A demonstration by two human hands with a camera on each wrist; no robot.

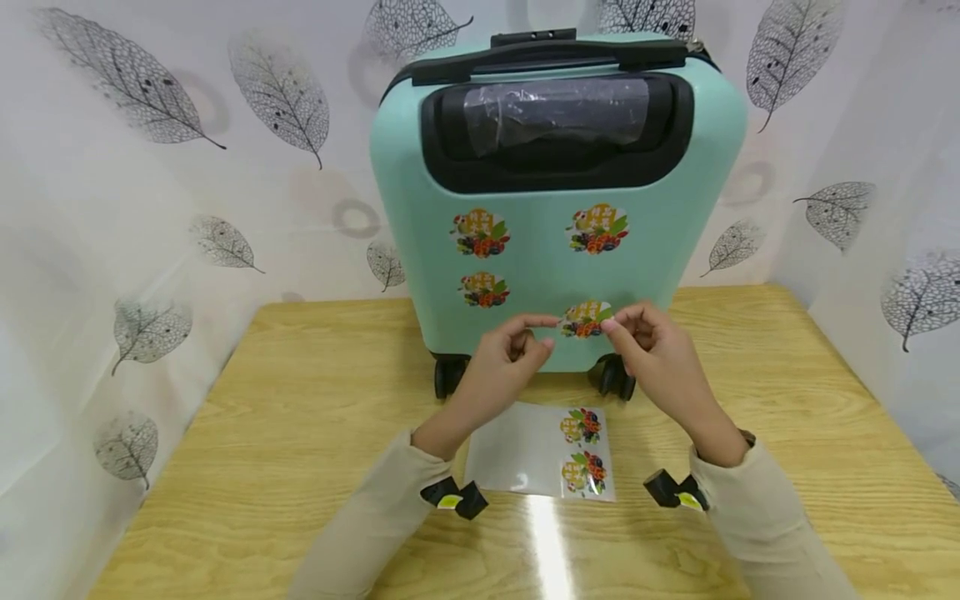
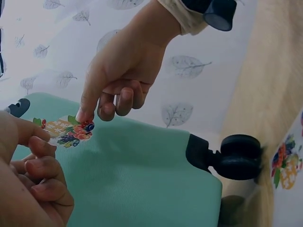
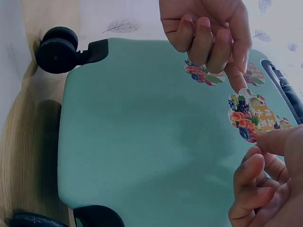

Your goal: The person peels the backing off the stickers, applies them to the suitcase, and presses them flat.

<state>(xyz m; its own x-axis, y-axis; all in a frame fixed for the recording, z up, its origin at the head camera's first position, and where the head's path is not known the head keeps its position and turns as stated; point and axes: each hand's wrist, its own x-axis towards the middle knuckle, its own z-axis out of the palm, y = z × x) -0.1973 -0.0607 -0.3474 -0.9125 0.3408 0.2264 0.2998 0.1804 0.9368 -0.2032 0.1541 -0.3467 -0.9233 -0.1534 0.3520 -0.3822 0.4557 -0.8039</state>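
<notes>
My right hand (image 1: 660, 358) pinches a round fruit-print sticker (image 1: 582, 320) by its right edge, between thumb and index finger. My left hand (image 1: 498, 358) touches the sticker's left edge with a straight index fingertip. The left thumb stands apart from it, and the other left fingers are curled. In the right wrist view the sticker (image 3: 248, 116) is tilted close over the lower right of the mint-green suitcase (image 1: 536, 275). Three matching stickers lie on the suitcase front: upper left (image 1: 480, 233), upper right (image 1: 597, 229) and lower left (image 1: 484, 290).
A sticker sheet (image 1: 517, 454) lies on the wooden table (image 1: 322, 400) between my forearms, with two fruit stickers (image 1: 581, 454) on its right side. The suitcase stands upright on black wheels (image 1: 617, 379) before a leaf-patterned backdrop (image 1: 300, 208). Its black handle recess (image 1: 555, 171) is at the top.
</notes>
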